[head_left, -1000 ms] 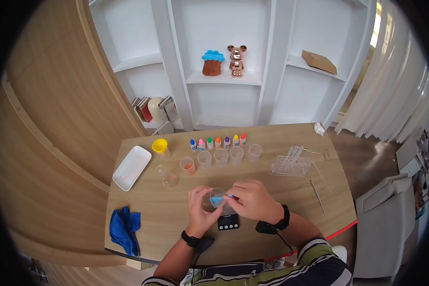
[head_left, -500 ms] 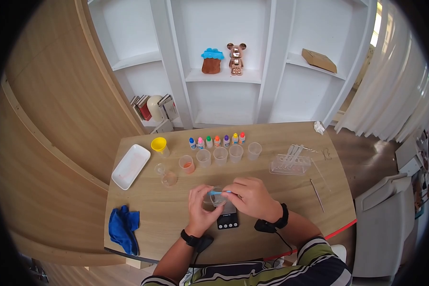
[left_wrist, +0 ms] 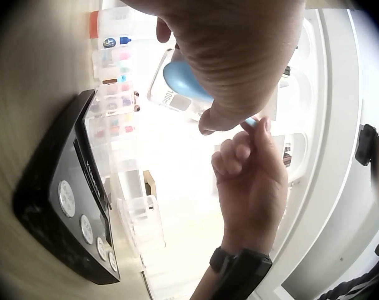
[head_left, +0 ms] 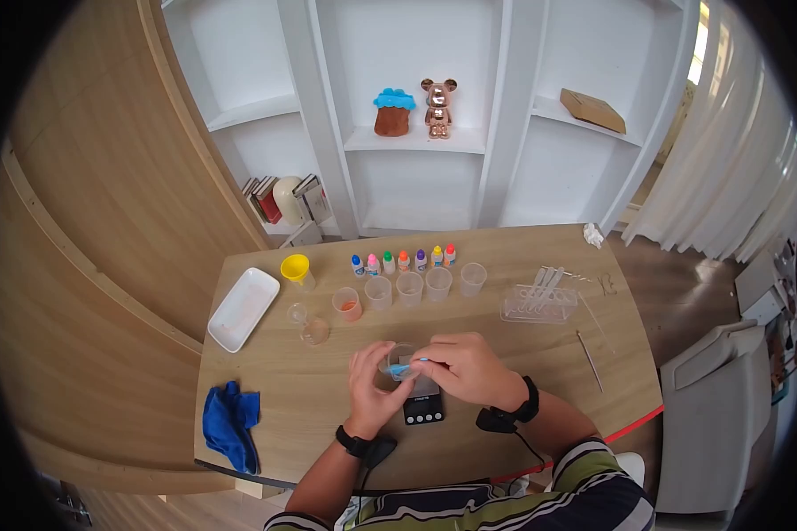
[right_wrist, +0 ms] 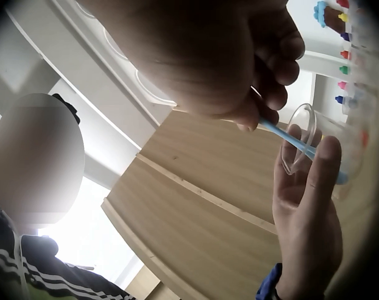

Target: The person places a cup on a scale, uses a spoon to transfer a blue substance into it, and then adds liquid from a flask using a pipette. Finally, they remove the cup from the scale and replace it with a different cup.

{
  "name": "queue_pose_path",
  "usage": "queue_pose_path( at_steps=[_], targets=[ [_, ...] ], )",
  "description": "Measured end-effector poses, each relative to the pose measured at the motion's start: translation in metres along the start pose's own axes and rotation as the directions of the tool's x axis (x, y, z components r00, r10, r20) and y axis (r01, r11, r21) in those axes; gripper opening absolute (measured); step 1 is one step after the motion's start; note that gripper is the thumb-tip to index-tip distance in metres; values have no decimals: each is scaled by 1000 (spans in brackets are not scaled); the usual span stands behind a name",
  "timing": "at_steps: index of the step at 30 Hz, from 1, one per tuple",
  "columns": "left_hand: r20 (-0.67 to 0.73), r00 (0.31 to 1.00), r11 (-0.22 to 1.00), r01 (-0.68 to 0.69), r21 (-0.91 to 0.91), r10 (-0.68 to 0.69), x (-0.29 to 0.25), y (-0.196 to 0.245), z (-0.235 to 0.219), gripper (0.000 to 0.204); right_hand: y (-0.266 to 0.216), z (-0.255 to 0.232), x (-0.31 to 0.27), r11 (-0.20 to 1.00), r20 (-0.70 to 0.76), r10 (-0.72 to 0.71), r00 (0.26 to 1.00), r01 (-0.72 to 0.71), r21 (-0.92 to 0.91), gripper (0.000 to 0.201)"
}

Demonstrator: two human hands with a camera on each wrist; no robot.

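In the head view, the left hand (head_left: 375, 389) grips a clear cup (head_left: 397, 354) round its side, tilted above a black scale (head_left: 424, 409). Fingers of the right hand (head_left: 471, 370) pinch the thin handle of a blue spoon (head_left: 398, 369), whose wide end is in the cup. The right wrist view shows the blue handle (right_wrist: 289, 139) running from the right hand into the mouth of the cup. Up close in the left wrist view, the spoon's rounded blue end (left_wrist: 184, 80) lies against the cup marked 100.
Several clear cups (head_left: 409, 290), one with orange liquid (head_left: 352, 311), stand before small colored bottles (head_left: 404, 262). At left are a white tray (head_left: 244, 310), a yellow funnel (head_left: 297, 267) and a blue cloth (head_left: 230, 427); at right, a test tube rack (head_left: 538, 306) and a thin rod (head_left: 589, 361).
The blue spoon, raised level near the cup's rim half a second ago, now slants lower in the cup. Both hands have stayed in nearly the same place.
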State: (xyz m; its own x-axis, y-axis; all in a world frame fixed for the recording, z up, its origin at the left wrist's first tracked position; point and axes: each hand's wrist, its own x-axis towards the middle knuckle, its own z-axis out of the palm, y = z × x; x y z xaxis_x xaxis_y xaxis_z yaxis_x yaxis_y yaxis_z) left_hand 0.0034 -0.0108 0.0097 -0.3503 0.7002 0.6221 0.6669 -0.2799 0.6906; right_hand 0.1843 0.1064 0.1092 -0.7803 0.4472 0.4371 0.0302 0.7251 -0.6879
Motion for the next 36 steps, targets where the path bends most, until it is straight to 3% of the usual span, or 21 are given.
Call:
queue_pose_path(
  at_steps=[4,6,10,12,15,19,22,25,31,33,36],
  targets=[
    [1,1000,1000,-12,-10,12,1,-1,0,65,-2,-5,0,992,-37,-12,999,7,-129,12],
    [8,1000,1000,-21,-12,21,1,0,1,65,-3,-4,0,929,-133,-109,985,53,-366,15],
    [-1,999,999,-32,-9,32,3,2,0,65,1,4,0,943,-154,-118,981,62,-327,19],
    [-5,999,999,-34,-12,34,3,2,0,65,2,8,0,983,-116,-66,991,45,-176,18],
    [-5,999,999,-33,-10,33,2,1,0,64,3,8,-1,985,-67,-88,994,77,-154,17],
    [-5,1000,999,-31,-8,31,2,1,0,65,-2,0,0,958,-96,-58,994,29,-285,16],
    [-4,1000,1000,-25,-9,25,2,2,1,65,0,3,2,962,-158,-92,983,47,-268,13],
    [-3,1000,1000,-26,-5,26,2,1,0,64,1,3,0,986,-55,-88,995,79,-145,12],
    [-12,999,999,-35,-16,35,3,3,1,64,0,1,3,949,-161,-116,980,62,-309,14],
    [-6,999,999,-37,-9,37,3,2,1,64,3,5,2,975,-100,-114,988,93,-200,14],
    [-19,999,999,-40,-7,39,3,1,1,64,0,1,0,975,-58,-99,993,85,-205,14]
  ],
)
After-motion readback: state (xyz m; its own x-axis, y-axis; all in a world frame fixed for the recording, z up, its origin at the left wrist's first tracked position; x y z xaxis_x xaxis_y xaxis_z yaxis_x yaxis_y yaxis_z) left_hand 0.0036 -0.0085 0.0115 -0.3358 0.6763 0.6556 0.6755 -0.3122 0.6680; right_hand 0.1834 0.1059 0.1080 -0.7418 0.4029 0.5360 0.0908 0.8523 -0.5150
